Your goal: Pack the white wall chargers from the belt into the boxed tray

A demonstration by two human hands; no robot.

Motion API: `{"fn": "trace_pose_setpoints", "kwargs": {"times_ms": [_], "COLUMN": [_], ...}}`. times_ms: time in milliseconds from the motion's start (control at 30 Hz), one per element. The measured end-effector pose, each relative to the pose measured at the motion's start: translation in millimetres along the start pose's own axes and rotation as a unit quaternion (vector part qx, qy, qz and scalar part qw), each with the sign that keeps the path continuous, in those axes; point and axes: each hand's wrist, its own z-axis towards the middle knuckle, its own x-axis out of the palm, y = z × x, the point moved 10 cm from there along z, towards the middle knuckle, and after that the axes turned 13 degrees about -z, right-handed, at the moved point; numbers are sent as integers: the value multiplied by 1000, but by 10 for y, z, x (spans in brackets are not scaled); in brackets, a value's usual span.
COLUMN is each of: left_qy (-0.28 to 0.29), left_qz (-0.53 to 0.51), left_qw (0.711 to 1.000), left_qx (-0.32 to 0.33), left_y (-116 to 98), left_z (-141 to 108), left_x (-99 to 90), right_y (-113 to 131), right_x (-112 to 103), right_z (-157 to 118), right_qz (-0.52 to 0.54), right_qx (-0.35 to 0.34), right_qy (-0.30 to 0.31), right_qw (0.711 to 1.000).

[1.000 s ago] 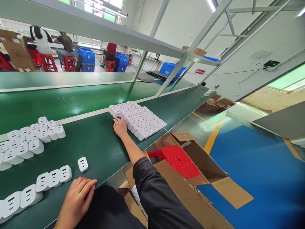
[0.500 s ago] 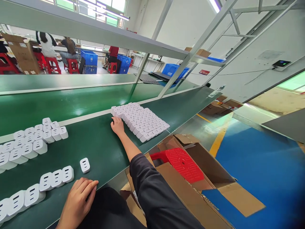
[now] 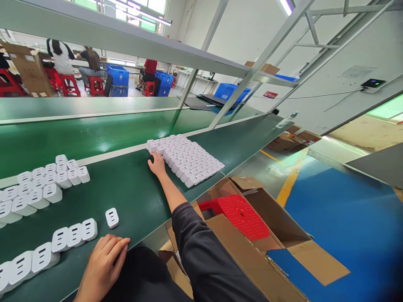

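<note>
A tight block of several white chargers [image 3: 192, 157], each with slots in its upward face, stands on the green bench. My right hand [image 3: 157, 165] reaches to the left end of this block. Its thumb and fingers are apart, and the fingertips are at the near side of an end charger [image 3: 160, 150]; whether they touch it I cannot tell. My left hand [image 3: 105, 260] rests at the bench's near edge with its fingers loosely laid out and nothing in them. Beyond it lies a single charger [image 3: 112, 218], next to a short row of chargers [image 3: 74, 235].
Another group of chargers [image 3: 39, 184] stands at the left of the bench [image 3: 132, 197]. An open cardboard box [image 3: 252, 264] and a red stool [image 3: 242, 214] are below the near edge. A shelf frame [image 3: 233, 96] rises behind. People sit far back.
My right hand has drawn slightly back from the end of the block, and its thumb and fingers look more spread. My left hand has stayed in place.
</note>
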Motion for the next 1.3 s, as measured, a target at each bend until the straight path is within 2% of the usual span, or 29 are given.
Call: {"fn": "trace_pose_setpoints", "kwargs": {"times_ms": [600,700,833,900,1100,1300], "left_qy": [11,12,13,13,13,1], "left_qz": [-2,0,2,3,9,6], "left_qw": [1000,1000,1000,1000,1000,1000], "left_qx": [-13,-9,-7,-7,-4,-3], "left_y": [22,19,23,26,18,-11], "left_z": [-9,-10,-16,-22,-35,-17], "left_x": [24,23,26,32,47,18], "right_y": [-115,-35,211,298,344,210], "right_x": [-7,-31,-43,-31,39,43], "right_z": [56,23,-8,21,190,202], "right_qz": [7,20,44,52,68,85], "right_qx": [21,-2,-73,-88,-41,26], "right_qy": [7,5,14,21,29,9], "right_qw": [1000,1000,996,995,996,996]}}
